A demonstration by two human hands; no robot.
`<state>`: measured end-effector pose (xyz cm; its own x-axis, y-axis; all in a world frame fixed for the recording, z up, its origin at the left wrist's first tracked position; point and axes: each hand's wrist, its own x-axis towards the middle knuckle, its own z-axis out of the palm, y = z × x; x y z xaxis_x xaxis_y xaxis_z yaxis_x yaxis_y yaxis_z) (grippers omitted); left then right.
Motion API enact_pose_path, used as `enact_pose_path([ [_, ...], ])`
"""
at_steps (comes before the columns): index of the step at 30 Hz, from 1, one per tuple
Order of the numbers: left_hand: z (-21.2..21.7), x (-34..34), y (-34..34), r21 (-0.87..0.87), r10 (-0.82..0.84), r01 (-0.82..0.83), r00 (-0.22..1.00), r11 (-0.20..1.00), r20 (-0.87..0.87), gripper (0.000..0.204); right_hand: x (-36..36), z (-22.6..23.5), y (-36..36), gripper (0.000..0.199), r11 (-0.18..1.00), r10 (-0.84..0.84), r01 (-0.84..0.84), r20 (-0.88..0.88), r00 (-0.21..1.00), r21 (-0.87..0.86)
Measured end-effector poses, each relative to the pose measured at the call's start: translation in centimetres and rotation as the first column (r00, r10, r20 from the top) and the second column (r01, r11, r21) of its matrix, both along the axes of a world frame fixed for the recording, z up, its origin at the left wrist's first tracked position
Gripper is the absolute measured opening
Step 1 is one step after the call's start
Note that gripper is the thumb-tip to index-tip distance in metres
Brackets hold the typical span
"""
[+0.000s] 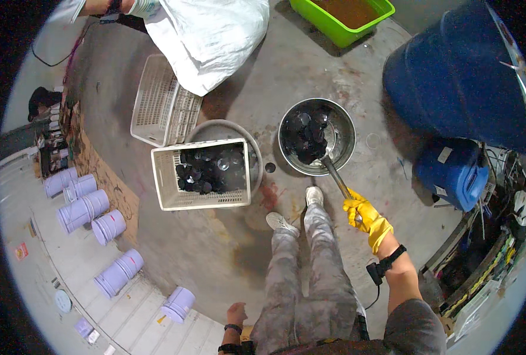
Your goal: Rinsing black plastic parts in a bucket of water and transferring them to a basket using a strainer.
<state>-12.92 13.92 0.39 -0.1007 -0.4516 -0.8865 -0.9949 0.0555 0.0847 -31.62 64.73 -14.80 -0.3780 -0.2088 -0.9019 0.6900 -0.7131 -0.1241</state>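
Observation:
My right hand (365,215), in a yellow rubber glove, grips the long handle of a metal ladle (333,176). The ladle's scoop is down among dark round pieces in a steel basin (344,131) on the floor ahead of my feet. Left of the basin, a white slotted crate (167,180) holding more dark round pieces rests on a second metal basin (221,127). My left hand (236,312), bare with a dark wristband, hangs by my thigh, fingers curled with nothing visible in it.
An empty white crate (156,103) and a white sack (207,38) lie beyond, with another person's arm (106,7) at the top left. A green tub (343,16), a large blue drum (461,77) and a blue jerrycan (452,171) stand right. Lilac buckets (85,207) line the left.

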Motion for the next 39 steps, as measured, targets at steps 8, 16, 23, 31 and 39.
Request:
enact_pose_path([
  [8,-0.5,-0.4,0.1,-0.012,-0.130,0.130,0.991,0.991,-0.030,0.014,2.9,1.4,0.2,0.052,0.996,-0.080,0.078,-0.037,0.996,-0.035],
  [16,-0.5,-0.6,-0.9,0.007,-0.147,0.147,0.989,0.989,-0.023,0.019,6.5,1.7,0.9,0.053,0.992,-0.090,0.087,-0.026,0.996,-0.086],
  [23,-0.3,-1.7,-1.0,0.009,-0.120,0.120,0.991,0.993,-0.053,0.014,4.9,1.8,-0.2,0.055,0.986,-0.139,0.134,-0.046,0.989,-0.097],
  [31,0.4,-1.4,-1.5,0.038,-0.094,0.099,0.990,0.994,-0.106,0.013,7.4,3.7,-0.5,0.052,0.982,-0.178,0.176,-0.024,0.984,-0.072],
  [39,0.0,0.3,-3.3,0.118,-0.045,0.080,0.961,0.990,-0.274,0.005,7.9,7.1,-1.0,0.047,0.982,-0.183,0.184,0.030,0.983,-0.042],
])
